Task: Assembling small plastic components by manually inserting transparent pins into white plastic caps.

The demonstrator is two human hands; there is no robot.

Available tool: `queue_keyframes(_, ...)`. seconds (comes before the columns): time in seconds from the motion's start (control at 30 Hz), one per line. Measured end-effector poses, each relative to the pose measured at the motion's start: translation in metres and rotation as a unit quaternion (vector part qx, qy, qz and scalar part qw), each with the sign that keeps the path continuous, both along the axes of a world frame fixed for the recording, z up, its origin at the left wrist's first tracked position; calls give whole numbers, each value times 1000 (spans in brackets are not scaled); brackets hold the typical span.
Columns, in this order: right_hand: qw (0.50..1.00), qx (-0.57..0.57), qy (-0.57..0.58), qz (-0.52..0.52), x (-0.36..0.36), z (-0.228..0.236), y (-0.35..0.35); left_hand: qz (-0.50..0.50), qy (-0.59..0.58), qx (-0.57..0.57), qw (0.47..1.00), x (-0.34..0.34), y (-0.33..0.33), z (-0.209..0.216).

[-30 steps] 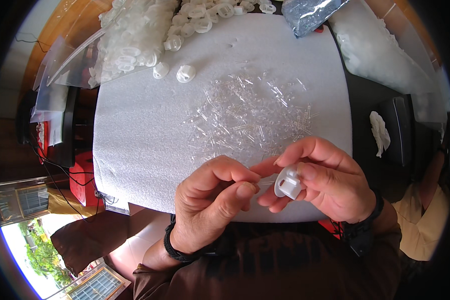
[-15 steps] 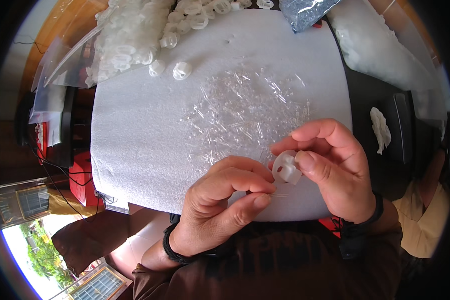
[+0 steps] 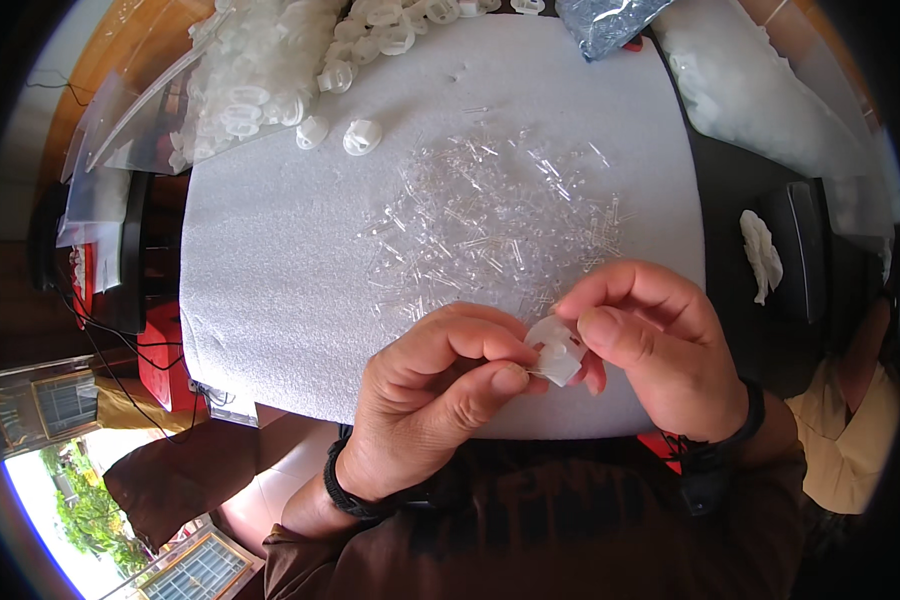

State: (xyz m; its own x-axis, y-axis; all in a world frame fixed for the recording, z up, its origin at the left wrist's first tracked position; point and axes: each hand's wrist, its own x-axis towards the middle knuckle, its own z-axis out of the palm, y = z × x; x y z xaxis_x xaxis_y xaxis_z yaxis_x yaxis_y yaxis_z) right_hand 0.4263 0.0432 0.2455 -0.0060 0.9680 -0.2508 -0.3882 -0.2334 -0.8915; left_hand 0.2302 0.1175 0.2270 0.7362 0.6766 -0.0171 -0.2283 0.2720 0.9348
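Over the near edge of a white foam-like sheet (image 3: pixel 270 300), my right hand (image 3: pixel 660 345) grips a translucent white plastic piece (image 3: pixel 558 352), round with a boxy part and a small opening. My left hand (image 3: pixel 445 390) is closed in a pinch, thumb against forefinger, on a clear LED whose body the fingers hide. Only its thin wire leads (image 3: pixel 535 373) show, reaching to the plastic piece; whether they enter it I cannot tell. Just beyond both hands spreads a loose pile of clear LEDs (image 3: pixel 490 215) with long leads.
Two similar plastic pieces, one of them a white holder (image 3: pixel 362 137), lie at the far left. Behind them is a clear bag (image 3: pixel 255 85) full of such pieces. A blue-grey bag (image 3: pixel 605 25) and another filled bag (image 3: pixel 760 95) are at the far right. Crumpled tissue (image 3: pixel 760 258) lies on the right.
My right hand has brought the plastic piece left and slightly down, up to the leads, and turned it. My left hand has shifted slightly left and up, still pinching the LED.
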Motion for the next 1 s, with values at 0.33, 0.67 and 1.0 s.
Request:
queue_keyframes(0.33, 979, -46, 186, 64, 3, 2, 2, -16, -74, -62, 995, -2, 6, -1)
queue_keyframes(0.67, 963, -73, 239, 95, 3, 2, 4, -13, -77, -53, 996, -3, 6, -3)
queue_keyframes(1.0, 958, -43, 265, 100, 2, -2, 3, 12, -12, 61, 998, -3, 8, -1)
